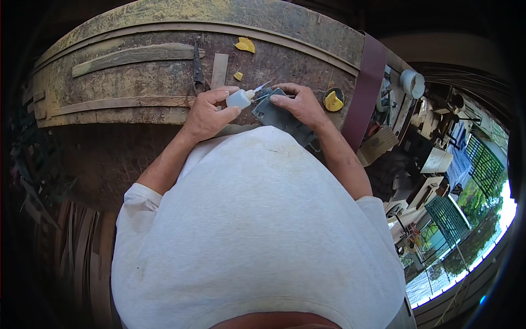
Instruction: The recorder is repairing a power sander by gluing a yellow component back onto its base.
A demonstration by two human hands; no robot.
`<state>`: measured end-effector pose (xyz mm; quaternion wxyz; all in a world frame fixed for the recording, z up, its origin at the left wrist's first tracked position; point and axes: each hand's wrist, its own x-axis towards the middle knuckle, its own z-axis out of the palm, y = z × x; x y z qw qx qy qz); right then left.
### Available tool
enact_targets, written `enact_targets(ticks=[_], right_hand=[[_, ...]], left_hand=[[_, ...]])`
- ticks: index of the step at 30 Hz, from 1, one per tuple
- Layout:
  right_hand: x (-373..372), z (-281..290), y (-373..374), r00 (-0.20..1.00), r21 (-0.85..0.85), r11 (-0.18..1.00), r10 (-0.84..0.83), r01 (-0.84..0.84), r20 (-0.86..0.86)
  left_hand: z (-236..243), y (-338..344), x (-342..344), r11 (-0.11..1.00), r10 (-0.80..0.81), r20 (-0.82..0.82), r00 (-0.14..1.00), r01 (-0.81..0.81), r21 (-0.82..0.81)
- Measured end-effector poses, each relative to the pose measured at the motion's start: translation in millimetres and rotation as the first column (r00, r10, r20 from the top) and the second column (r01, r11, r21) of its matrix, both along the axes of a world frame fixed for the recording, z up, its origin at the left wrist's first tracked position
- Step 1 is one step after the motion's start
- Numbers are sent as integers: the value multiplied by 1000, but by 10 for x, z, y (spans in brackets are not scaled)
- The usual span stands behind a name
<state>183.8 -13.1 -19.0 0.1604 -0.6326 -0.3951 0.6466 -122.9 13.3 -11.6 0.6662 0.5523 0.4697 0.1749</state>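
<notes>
My left hand (210,114) is closed around a small white squeeze bottle (238,99), thumb and fingers on opposite sides. The bottle lies tilted, its narrow pointed nozzle (261,87) aimed right and away from me. Just right of it, my right hand (302,105) is closed in a pinch over a grey metal vise-like block (272,113) at the bench's near edge. A thin light strip (263,97) shows by the right fingertips; what they grip is too small to make out. Beyond my left hand lies a dark pair of scissors or shears (198,68).
On the worn wooden bench (164,82) lie long wooden strips (137,56), a short flat piece (219,69) and yellow chunks (245,45). A dark round lid with a yellow piece (333,101) sits right. A maroon band (364,82) crosses the right end, beside a white container (412,83).
</notes>
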Motion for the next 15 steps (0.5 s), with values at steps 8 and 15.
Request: enact_targets(ticks=[8,15], right_hand=[[80,-172,84,993,-6,999,-33,33,-113],[99,-223,109,979,-55,997,-71,61,-189]], left_hand=[[20,42,57,1000,6,-9,1000,-6,18],[19,98,97,988,55,85,995,-41,-151]])
